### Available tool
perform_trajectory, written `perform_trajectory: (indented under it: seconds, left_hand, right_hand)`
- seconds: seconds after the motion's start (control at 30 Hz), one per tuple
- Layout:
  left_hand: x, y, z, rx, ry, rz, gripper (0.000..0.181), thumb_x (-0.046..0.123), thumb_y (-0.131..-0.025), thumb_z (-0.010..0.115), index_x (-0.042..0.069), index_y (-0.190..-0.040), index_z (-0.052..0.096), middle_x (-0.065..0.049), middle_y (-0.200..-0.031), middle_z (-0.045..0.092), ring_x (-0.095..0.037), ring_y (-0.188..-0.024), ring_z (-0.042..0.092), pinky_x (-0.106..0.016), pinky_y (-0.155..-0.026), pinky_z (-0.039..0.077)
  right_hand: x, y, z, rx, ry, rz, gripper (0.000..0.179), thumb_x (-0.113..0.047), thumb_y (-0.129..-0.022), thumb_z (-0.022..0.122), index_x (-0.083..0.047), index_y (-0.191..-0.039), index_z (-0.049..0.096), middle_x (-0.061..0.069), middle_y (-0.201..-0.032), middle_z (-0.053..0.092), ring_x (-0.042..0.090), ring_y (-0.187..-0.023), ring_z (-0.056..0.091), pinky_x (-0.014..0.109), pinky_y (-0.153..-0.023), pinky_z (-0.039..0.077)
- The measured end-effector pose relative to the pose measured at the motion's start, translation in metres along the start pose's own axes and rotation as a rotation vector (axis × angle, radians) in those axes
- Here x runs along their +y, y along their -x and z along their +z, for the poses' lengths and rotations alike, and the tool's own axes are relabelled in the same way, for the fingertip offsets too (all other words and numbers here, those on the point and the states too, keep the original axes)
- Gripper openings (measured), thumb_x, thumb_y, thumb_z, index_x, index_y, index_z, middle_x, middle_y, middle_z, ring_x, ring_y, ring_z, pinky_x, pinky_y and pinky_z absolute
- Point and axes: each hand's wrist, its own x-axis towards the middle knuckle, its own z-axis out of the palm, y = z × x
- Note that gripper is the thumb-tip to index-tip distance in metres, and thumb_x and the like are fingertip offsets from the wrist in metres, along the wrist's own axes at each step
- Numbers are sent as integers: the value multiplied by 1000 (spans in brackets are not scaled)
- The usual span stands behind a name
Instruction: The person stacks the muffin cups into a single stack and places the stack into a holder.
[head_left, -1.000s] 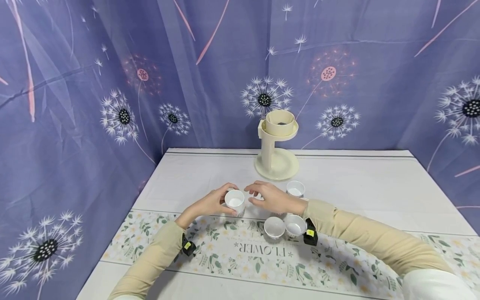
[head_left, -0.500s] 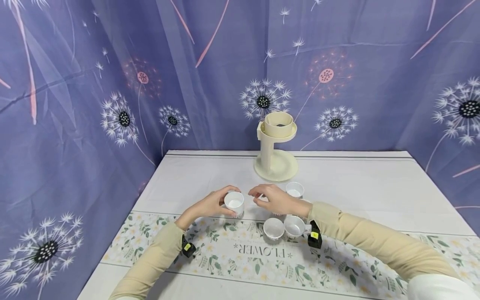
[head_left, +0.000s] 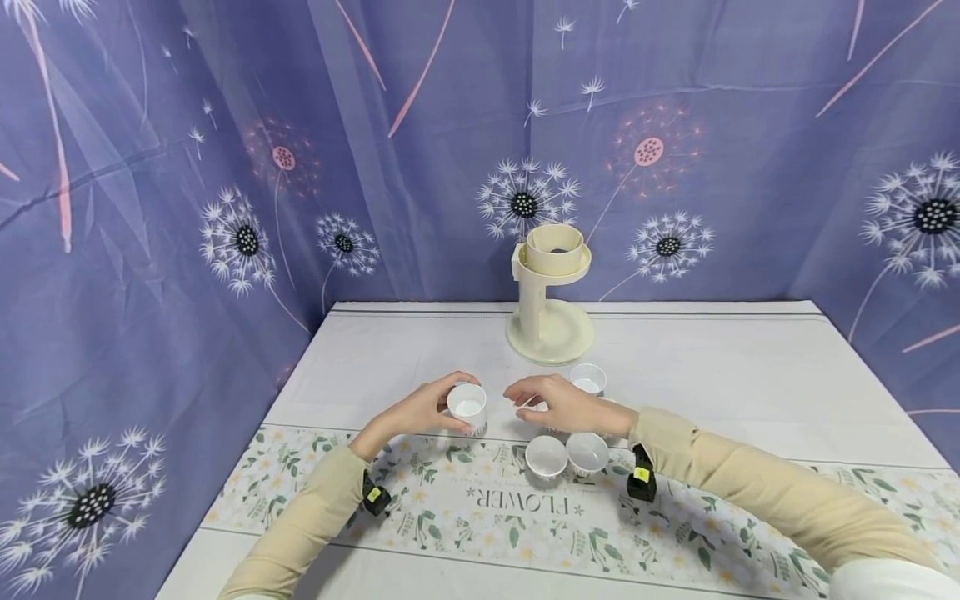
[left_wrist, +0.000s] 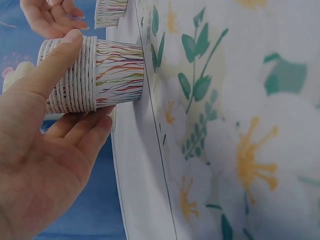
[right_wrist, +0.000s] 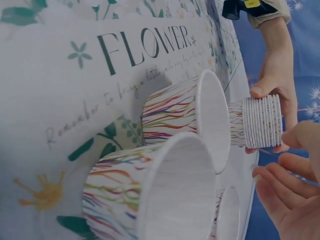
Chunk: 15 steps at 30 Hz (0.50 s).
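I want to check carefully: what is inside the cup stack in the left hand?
From above, the cup stack in the left hand shows only a bare white interior. The left wrist view shows many nested rims; the insides of the lower cups are covered.

five loose cups [head_left: 546,457], one cup stack [left_wrist: 119,72], one stand [head_left: 532,308]

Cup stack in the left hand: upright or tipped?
Upright. In the head view the cup stack opens upward, left hand gripping its side; in the left wrist view its narrower end points toward the tabletop.
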Motion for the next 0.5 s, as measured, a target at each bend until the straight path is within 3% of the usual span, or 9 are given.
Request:
perform_trajectory:
  seconds: [0.27,0.5]
  left_hand:
    - [0,1,1,1,-5,1,71,8,-83,76,4,-142,37,-20,-132,52,-34,-115,59,-40,-99,50]
    - [-1,1,2,0,10,21,69,3,-83,74,2,-141,37,-28,-132,49,-43,-115,56,-46,-99,49]
  right_hand:
    - [0,9,-1,-48,-27,2,35,-14,-93,62,2,-125,61,17,-119,67,26,-107,65,37,-91,55]
    - [2,17,-3,-102,-62,23,38,-18,-91,66,-1,-124,62,15,-120,67,25,-110,64,37,-94,54]
